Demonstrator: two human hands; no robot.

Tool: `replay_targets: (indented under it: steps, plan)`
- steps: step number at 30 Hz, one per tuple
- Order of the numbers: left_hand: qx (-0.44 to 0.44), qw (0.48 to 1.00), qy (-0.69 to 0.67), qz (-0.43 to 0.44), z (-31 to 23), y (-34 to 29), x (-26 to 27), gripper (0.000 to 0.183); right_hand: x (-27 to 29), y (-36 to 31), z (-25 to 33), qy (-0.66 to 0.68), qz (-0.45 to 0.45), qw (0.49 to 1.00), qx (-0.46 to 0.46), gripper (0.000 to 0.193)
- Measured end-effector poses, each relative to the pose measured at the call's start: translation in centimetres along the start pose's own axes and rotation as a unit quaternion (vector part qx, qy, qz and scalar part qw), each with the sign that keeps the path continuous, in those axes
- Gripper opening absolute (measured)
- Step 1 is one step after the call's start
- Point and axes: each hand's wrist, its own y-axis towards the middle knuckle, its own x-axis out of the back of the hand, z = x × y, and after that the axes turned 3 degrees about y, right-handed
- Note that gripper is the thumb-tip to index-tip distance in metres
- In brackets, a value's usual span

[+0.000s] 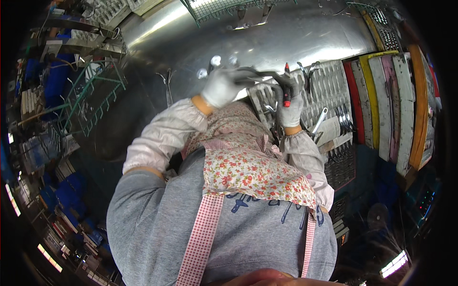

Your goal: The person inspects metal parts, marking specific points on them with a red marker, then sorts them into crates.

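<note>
My left hand [220, 89], in a white glove with dark fingers, is over the near edge of the metal table [191, 43]. Motion smears its fingers, and whether they hold anything is unclear. My right hand [290, 110], gloved the same way, is closed around a thin marker [286, 68] with red ends. The fingertips of both hands come close together over a grey, bumpy-patterned tray [329, 81]. Shiny curved metal pieces [307, 78] lie on that tray, beside my right hand. Small round whitish objects [215, 60] sit beyond my left hand.
A forked metal piece [167, 88] lies left of my left hand. Colored upright boards or trays [377, 102] are stacked at the right. Green wire racks [98, 97] stand at the left, and another green basket [224, 10] is at the far edge. Metal utensils [342, 119] lie near my right forearm.
</note>
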Motion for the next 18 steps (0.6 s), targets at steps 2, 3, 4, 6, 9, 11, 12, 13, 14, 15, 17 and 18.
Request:
replay_targets:
  steps: [2, 3, 4, 6, 9, 11, 12, 13, 14, 15, 17, 18]
  plan:
    - [0.167, 0.986, 0.022, 0.003, 2.6, -1.0, 0.3, 0.02, -1.0, 0.8, 0.5, -0.04, 0.006, 0.999, -0.02, 0.023]
    - [0.33, 0.943, 0.008, 0.035, 3.7, -1.3, 0.4, 0.02, -1.7, 1.2, 0.6, -0.007, 0.003, 1.0, -0.028, 0.023]
    - [0.484, 0.872, 0.002, 0.076, 4.6, -1.4, 0.5, 0.02, -2.0, 1.5, 0.8, -0.041, 0.019, 0.999, -0.03, 0.022]
    - [0.503, 0.846, -0.176, 0.003, 6.2, -1.0, 0.9, 0.022, -2.7, 2.3, 0.9, -0.054, 0.04, 0.997, -0.03, 0.021]
    - [0.503, 0.823, -0.262, -0.032, 8.0, 0.5, 1.2, 0.029, -3.5, 3.2, 1.1, -0.085, 0.058, 0.994, -0.045, 0.023]
    - [0.52, 0.805, -0.283, -0.032, 9.4, 1.9, 0.9, 0.031, -4.2, 3.9, 1.3, -0.072, 0.049, 0.996, -0.035, 0.024]
    - [0.536, 0.793, -0.289, -0.008, 10.3, 2.4, 0.7, 0.03, -4.7, 4.3, 1.5, -0.063, 0.038, 0.997, -0.025, 0.025]
    - [0.563, 0.773, -0.293, 0.007, 11.0, 2.4, 0.4, 0.029, -5.1, 4.8, 1.8, -0.055, 0.026, 0.998, -0.015, 0.026]
    - [0.578, 0.758, -0.301, 0.018, 11.7, 2.2, 0.0, 0.029, -5.4, 5.5, 2.1, -0.077, 0.028, 0.997, -0.004, 0.027]
    - [0.58, 0.754, -0.309, 0.022, 12.5, 1.8, -0.4, 0.029, -5.8, 6.3, 2.5, -0.098, 0.029, 0.995, 0.008, 0.028]
    - [0.534, 0.754, -0.378, -0.06, 13.1, -0.6, -1.6, 0.035, -6.5, 8.5, 3.7, -0.145, 0.013, 0.986, 0.086, 0.033]
    - [0.52, 0.768, -0.364, -0.085, 13.7, -1.9, -1.9, 0.036, -7.1, 10.1, 4.3, -0.172, 0.019, 0.976, 0.131, 0.036]
